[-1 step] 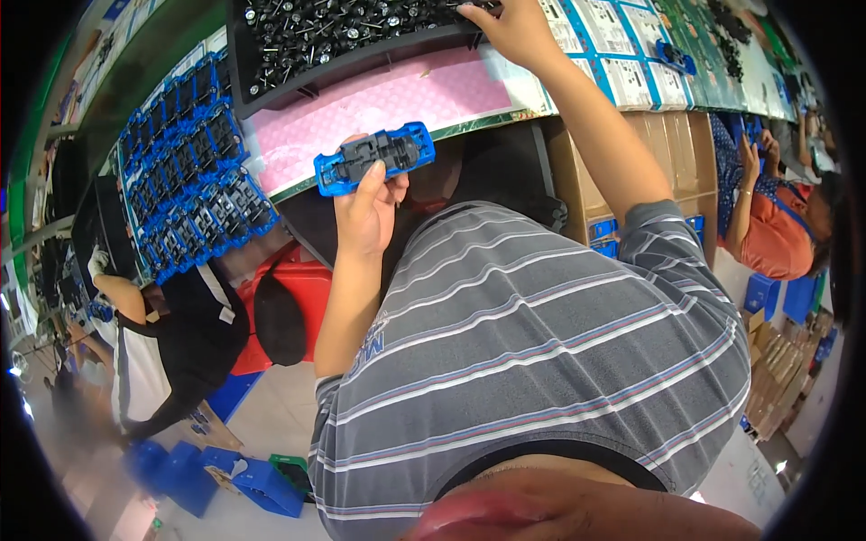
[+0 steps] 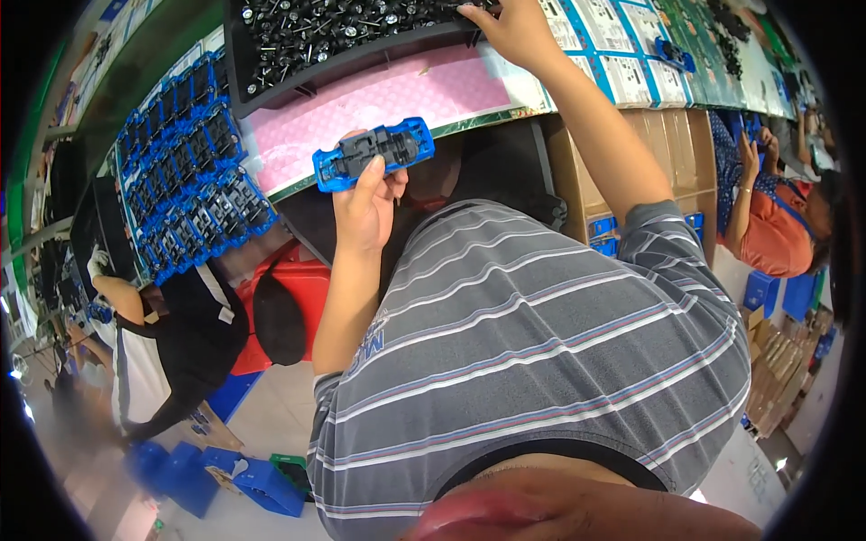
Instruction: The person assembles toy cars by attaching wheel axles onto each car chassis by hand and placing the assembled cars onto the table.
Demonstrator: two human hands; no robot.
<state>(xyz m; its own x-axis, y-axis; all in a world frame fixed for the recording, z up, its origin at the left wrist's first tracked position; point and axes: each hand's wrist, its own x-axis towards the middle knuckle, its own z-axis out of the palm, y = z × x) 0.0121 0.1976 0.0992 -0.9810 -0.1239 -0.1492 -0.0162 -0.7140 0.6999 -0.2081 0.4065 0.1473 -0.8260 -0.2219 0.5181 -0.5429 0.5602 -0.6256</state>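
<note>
Toy car [image 2: 377, 146]: gripped by left hand [image 2: 368, 200] on near side of tray [image 2: 361, 64], long axis roughly parallel.
Right hand [image 2: 520, 32]: placed at tray's right end, nearest wheels [image 2: 316, 29]; grip cannot be told.

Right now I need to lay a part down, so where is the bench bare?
The pink mat is mostly bare between the black tray and the bench's front edge; the blue car body in the left hand overlaps its front in view. Crowded: rows of blue car bodies left, the tray of small parts, white cards right.

Partly legible blue lettering [image 2: 371, 345] stands on the striped shirt [image 2: 541, 361].
</note>
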